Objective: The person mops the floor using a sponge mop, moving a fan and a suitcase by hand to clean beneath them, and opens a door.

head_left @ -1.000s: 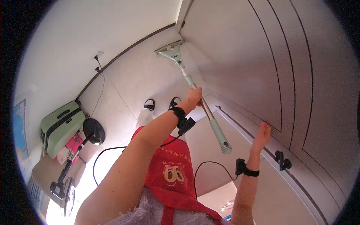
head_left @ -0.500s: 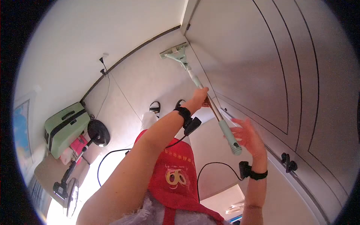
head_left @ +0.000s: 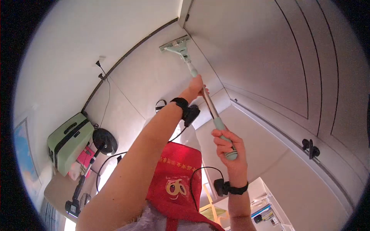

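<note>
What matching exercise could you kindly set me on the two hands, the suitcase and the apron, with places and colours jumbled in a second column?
Column one:
1. Left hand
2. Suitcase
3. Right hand
4. Apron

Column two:
A. Around the pale green end grip
B. Mostly red
C. Around the pole, nearer the wide tool head
D. Green and black

Right pairs: 1-C, 2-D, 3-A, 4-B
</note>
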The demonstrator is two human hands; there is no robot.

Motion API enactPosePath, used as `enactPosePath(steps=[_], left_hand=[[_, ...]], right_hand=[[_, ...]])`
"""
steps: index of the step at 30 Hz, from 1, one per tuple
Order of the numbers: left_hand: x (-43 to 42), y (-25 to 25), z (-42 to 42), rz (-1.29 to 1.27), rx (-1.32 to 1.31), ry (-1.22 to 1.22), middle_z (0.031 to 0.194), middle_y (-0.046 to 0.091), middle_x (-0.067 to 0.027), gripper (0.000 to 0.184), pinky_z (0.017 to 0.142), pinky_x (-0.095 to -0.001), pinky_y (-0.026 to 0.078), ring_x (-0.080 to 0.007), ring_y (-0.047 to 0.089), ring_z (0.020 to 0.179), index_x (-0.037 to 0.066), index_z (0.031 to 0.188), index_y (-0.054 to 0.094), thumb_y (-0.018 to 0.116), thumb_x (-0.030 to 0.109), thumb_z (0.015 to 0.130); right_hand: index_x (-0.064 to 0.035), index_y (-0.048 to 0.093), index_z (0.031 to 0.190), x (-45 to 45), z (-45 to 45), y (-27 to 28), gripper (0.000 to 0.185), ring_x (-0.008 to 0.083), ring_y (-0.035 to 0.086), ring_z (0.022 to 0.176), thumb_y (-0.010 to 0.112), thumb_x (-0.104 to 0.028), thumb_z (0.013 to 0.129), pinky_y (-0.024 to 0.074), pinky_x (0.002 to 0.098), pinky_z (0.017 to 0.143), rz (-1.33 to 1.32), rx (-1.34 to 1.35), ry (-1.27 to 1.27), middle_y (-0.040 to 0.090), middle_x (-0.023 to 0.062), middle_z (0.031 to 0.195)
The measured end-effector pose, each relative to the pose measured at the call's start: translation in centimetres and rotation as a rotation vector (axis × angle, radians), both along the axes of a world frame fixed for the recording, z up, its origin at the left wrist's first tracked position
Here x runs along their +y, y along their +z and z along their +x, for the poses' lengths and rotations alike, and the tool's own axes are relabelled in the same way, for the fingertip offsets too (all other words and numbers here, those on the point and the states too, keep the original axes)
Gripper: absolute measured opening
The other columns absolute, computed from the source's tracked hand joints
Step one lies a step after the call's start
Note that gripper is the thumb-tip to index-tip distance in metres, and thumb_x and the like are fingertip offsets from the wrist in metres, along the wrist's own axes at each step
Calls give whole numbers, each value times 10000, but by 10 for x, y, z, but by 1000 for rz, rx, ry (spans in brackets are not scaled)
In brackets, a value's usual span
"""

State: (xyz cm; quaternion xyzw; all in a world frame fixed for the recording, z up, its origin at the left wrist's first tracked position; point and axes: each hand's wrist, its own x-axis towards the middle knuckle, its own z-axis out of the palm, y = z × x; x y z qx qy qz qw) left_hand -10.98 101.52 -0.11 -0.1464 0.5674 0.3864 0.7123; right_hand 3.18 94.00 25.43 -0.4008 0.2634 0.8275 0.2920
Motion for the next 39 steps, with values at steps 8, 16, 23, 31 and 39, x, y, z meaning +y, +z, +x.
enactPosePath(steps=[8, 16, 23, 31, 39], left_hand=[[-46, -39, 13, 51, 198, -339, 700, 519, -115, 356, 476, -437, 516, -279, 570, 539, 54, 948, 420, 468, 368, 786], [-145, -81, 90, 1003, 1220, -1642, 608, 598, -72, 149, 526, -349, 506, -245, 598, 577, 116, 636, 639, 677, 245, 571], [-264, -13, 164, 536, 622, -1531, 644, 620, -112, 114, 498, -360, 510, -255, 620, 584, 59, 668, 621, 647, 170, 662], [-387, 10, 202, 402, 487, -1260, 746, 616, -200, 308, 524, -391, 525, -289, 639, 639, -52, 798, 537, 531, 256, 786], [-283, -7, 103, 23, 230, -641, 744, 557, -196, 386, 511, -402, 463, -328, 579, 627, -19, 889, 500, 515, 358, 809]], right_hand=[[20, 362, 1017, -70, -3, -6, 170, 55, 354, 556, 423, 0, 860, 337, 158, 412, -74, 86, -278, 398, 72, 818], [-5, 354, 872, -163, 40, 22, 83, 48, 351, 512, 428, -43, 868, 359, 160, 428, 66, -151, -197, 372, 30, 765], [15, 410, 936, -276, 101, 48, 158, 30, 345, 479, 467, -115, 865, 333, 148, 406, -148, -304, -57, 375, -1, 650], [-71, 422, 750, -308, 113, 115, 159, 26, 285, 354, 428, -136, 896, 206, 156, 276, -495, -87, -69, 345, -38, 547], [-12, 448, 939, -247, 55, 97, 155, 29, 336, 446, 464, -153, 875, 269, 148, 370, -125, -376, 401, 398, -22, 620]])
